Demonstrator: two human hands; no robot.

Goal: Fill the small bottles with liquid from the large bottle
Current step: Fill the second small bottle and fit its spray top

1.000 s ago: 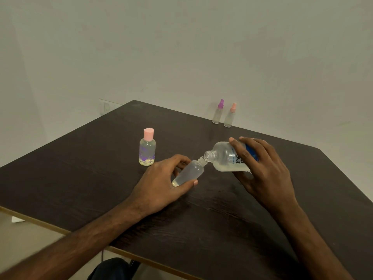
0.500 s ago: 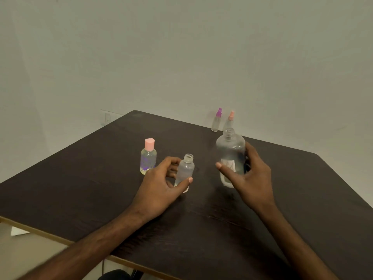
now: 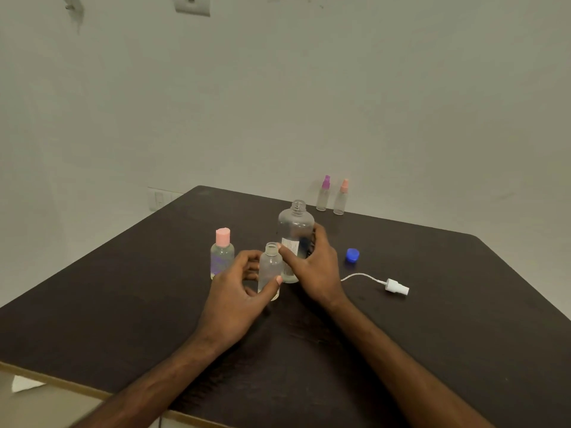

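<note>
Gripping the small open bottle (image 3: 270, 268) with fingers and thumb curled round its sides, the left hand (image 3: 238, 291) holds it upright on the worktop (image 3: 123, 304), its threaded neck uncapped. Just to its right, the right hand (image 3: 313, 267) wraps round the lower half of the large bottle (image 3: 295, 225), thumb across the white label and fingers behind; this bottle also stands upright and uncapped, its base on or just at the surface, and its side is close against the small one. How much clear liquid either one contains is hard to tell. Just left of the left hand stands a pink-capped bottle (image 3: 222, 254), closed, with a purple patch on its body. To the right of the right hand a blue cap (image 3: 352, 254) lies alone, and nearer the front a white spray pump (image 3: 397, 286) lies on its side with its thin tube curving back toward the right wrist. Well behind, at the far edge by the wall, two slim spray bottles stand side by side: the purple-topped sprayer (image 3: 323, 194) and the peach-topped sprayer (image 3: 341, 197). The worktop is dark brown with a pale front edge. Behind it rises a plain pale wall (image 3: 278, 88), with a switch plate (image 3: 192, 4) high up and a socket (image 3: 159, 199) low beside the far left corner.
</note>
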